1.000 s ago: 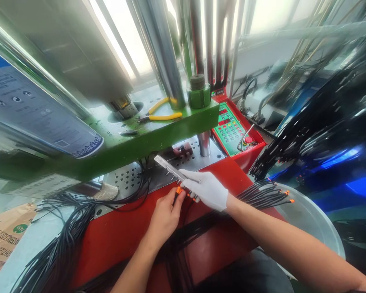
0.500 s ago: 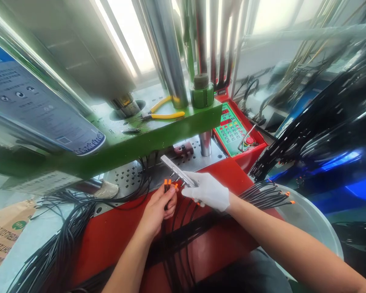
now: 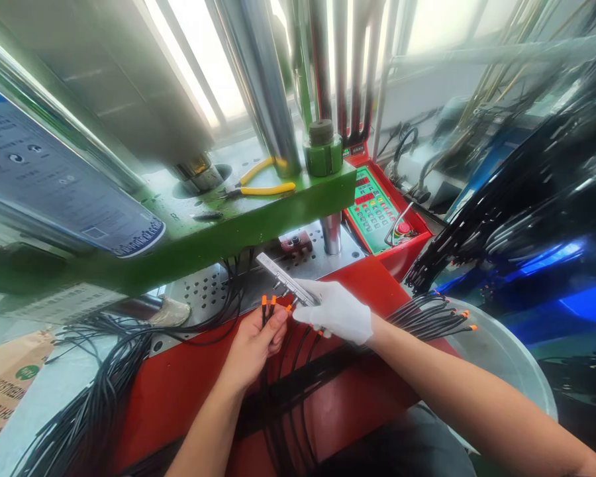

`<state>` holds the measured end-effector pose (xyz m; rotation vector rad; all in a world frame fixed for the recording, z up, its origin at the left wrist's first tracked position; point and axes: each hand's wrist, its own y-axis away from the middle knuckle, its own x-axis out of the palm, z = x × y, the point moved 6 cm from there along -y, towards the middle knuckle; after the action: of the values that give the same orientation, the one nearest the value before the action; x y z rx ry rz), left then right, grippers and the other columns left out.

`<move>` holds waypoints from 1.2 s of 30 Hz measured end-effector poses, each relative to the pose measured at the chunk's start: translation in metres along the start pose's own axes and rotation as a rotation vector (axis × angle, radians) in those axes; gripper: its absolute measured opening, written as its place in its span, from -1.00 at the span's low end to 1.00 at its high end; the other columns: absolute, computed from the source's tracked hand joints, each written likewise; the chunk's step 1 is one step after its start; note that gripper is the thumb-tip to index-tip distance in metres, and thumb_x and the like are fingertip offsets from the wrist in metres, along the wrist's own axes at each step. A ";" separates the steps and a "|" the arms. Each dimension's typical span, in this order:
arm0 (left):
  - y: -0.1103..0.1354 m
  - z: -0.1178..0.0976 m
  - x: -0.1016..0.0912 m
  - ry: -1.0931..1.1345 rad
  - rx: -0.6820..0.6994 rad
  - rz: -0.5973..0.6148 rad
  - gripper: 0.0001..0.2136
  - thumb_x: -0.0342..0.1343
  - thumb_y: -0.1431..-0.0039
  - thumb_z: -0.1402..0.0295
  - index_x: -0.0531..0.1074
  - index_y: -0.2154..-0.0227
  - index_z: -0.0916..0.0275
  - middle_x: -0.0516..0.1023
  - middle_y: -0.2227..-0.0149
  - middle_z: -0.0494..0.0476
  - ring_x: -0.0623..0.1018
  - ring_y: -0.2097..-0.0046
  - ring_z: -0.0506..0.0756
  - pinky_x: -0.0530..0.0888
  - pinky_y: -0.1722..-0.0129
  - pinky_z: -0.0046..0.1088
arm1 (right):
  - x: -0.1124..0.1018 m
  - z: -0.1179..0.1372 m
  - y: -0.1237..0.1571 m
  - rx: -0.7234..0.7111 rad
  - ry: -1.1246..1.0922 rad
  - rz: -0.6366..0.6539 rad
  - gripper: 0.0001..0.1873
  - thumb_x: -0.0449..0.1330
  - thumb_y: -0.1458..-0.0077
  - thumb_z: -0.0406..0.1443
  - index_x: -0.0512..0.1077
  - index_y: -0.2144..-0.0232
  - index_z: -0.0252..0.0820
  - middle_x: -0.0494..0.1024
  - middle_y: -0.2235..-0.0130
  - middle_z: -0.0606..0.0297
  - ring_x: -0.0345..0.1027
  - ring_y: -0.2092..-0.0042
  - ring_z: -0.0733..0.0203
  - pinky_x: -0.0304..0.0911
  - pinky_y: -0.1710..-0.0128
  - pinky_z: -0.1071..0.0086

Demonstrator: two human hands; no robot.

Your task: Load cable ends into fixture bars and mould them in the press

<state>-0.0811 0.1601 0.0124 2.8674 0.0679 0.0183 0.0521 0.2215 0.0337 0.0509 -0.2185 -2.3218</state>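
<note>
My bare left hand (image 3: pixel 258 341) is closed around several black cables with orange tips (image 3: pixel 273 300). Two of those tips point up above the fingers. A third orange tip (image 3: pixel 289 308) leans toward the metal bar, close to its pins; whether it touches cannot be made out. In my right hand (image 3: pixel 340 313), which wears a white glove, is a narrow silver metal bar (image 3: pixel 283 278) with small pins along its near side. More black cables with orange ends hang below the glove, partly hidden by it.
Ahead stands a green press plate (image 3: pixel 258 222) with yellow-handled pliers (image 3: pixel 268 189) on top. A red control box (image 3: pixel 377 212) sits to the right. Black cable bundles lie at left (image 3: pixel 99 377) and over a pale round tub (image 3: pixel 521 358) at right. The red table (image 3: pixel 179 377) spreads below my hands.
The third orange tip has shifted away from the other two, toward the bar's pins. Both hands keep their holds. The whole view has shifted slightly.
</note>
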 end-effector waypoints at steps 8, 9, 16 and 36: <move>-0.001 0.000 0.000 -0.017 -0.004 -0.004 -0.68 0.09 -0.16 0.10 0.21 0.47 0.24 0.13 0.65 -0.16 0.06 0.63 -0.13 0.02 0.68 -0.65 | 0.003 0.003 0.000 0.000 0.024 0.019 -0.50 0.13 -0.04 -0.33 0.33 -0.08 -0.09 0.29 0.50 0.43 0.14 0.57 0.44 0.14 0.65 0.60; -0.001 0.001 0.000 -0.041 -0.008 -0.014 -0.67 0.08 -0.16 0.08 0.22 0.48 0.24 0.14 0.66 -0.15 0.06 0.64 -0.13 0.03 0.69 -0.65 | 0.003 0.003 0.000 -0.013 0.034 0.016 -0.50 0.13 -0.04 -0.33 0.33 -0.08 -0.10 0.28 0.50 0.44 0.13 0.57 0.44 0.14 0.64 0.59; 0.004 -0.005 -0.001 -0.358 0.031 -0.167 -0.69 0.01 -0.19 0.07 0.32 0.40 0.25 0.28 0.68 -0.11 0.21 0.70 -0.08 0.17 0.70 -0.59 | -0.001 0.007 0.001 -0.192 0.202 -0.082 -0.59 0.11 -0.01 -0.39 0.41 0.03 -0.15 0.35 0.46 0.45 0.15 0.43 0.38 0.16 0.37 0.50; 0.008 -0.017 0.004 -0.802 0.307 -0.266 -0.85 0.04 -0.19 0.24 0.35 0.42 0.19 0.34 0.64 -0.07 0.23 0.64 -0.03 0.17 0.54 -0.53 | 0.001 0.000 -0.001 -0.192 0.194 -0.039 -0.40 0.12 -0.05 -0.36 0.23 -0.18 -0.23 0.48 0.30 0.34 0.26 0.34 0.31 0.24 0.22 0.42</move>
<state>-0.0769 0.1569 0.0305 2.8911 0.3065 -1.2655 0.0512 0.2214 0.0336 0.1842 0.1036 -2.3479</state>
